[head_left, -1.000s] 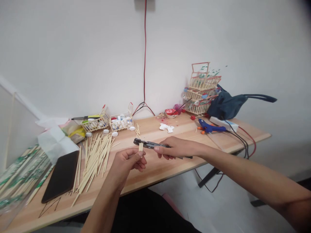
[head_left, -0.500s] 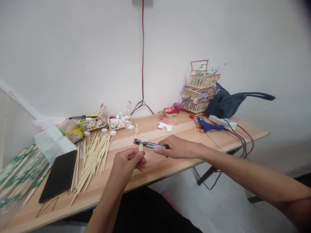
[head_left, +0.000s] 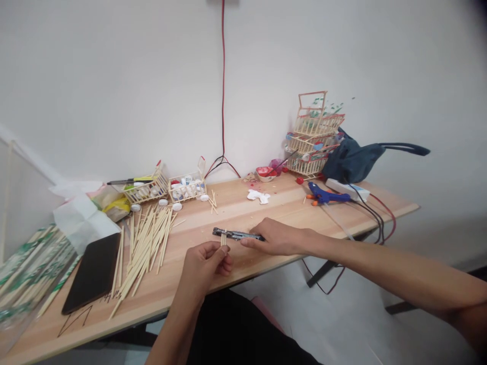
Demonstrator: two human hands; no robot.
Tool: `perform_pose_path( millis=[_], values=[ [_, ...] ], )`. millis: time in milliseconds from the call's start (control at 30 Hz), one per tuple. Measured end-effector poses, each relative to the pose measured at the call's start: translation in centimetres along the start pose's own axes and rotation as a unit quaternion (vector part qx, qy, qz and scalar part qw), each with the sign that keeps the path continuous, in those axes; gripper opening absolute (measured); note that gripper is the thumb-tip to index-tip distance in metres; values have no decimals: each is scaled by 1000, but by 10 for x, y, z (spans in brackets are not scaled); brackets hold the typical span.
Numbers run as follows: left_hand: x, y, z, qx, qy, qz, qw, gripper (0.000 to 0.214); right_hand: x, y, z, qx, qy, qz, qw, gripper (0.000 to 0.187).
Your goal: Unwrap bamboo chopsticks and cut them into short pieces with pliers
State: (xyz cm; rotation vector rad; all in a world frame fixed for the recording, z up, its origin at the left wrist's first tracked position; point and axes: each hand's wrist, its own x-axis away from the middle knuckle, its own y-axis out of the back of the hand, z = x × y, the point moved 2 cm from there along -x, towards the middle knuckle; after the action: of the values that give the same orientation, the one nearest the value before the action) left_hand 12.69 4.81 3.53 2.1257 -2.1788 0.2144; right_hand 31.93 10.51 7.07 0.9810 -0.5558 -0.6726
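Near the table's front edge, my left hand (head_left: 210, 259) pinches a few short wooden sticks (head_left: 223, 239) upright between thumb and fingers. My right hand (head_left: 272, 236) is closed around the handle of a dark metal tool (head_left: 238, 235), which looks like pliers or a cutter. The tool's head lies across the upper part of the sticks, just above my left fingertips. Whether its jaws press on the sticks is too small to tell. Left of my left hand, a loose pile of wooden sticks (head_left: 148, 248) covers the tabletop.
A black phone (head_left: 91, 274) and wrapped chopsticks (head_left: 34, 274) lie at left. Small stick baskets (head_left: 188, 188) hold white caps; more baskets (head_left: 314, 137) are stacked at back right. Nearby are a red paint dish (head_left: 266, 174), blue glue gun (head_left: 327, 194), power strip (head_left: 348, 190) and dark bag (head_left: 352, 161).
Both hands, with the sticks and the tool, have shifted slightly toward me and down. My left hand has also moved a little to the right. Both grips stay the same.
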Motion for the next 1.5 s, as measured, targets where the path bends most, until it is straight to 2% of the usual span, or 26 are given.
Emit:
perform_pose_path(
  millis=[200,433,500,600,667,767,900,1000,1100,1233,1367,1500],
  values=[
    [13,4,14,22,14,-10,1000,32,-2,-14,2,25,45,-4,999,59],
    [19,16,21,35,4,-10,999,32,-16,-25,0,54,48,-27,997,60],
    [20,19,23,42,3,3,999,33,-23,-21,-5,40,37,-52,997,63],
    [22,25,24,62,-2,12,998,34,-38,-10,-16,-65,16,-132,989,68],
    [21,28,23,71,2,11,997,34,-52,-2,-26,-175,-20,-192,966,70],
    [12,35,21,56,17,-4,998,37,-78,4,-39,-317,-61,-259,910,72],
    [-13,49,12,-63,-11,-43,997,35,-111,2,-55,-450,-84,-327,827,72],
    [-38,59,1,-250,-22,-64,966,26,-124,-7,-67,-548,-104,-334,759,69],
    [-63,63,-7,-392,-5,-68,917,22,-128,-15,-77,-599,-107,-316,729,69],
    [-89,58,-16,-491,6,-75,868,20,-126,-16,-83,-624,-107,-299,714,71],
    [-101,50,-27,-576,4,-93,812,9,-126,-14,-84,-622,-106,-293,718,71],
    [-107,51,-32,-608,15,-86,789,7,-127,-14,-85,-610,-110,-296,727,71]
  ],
)
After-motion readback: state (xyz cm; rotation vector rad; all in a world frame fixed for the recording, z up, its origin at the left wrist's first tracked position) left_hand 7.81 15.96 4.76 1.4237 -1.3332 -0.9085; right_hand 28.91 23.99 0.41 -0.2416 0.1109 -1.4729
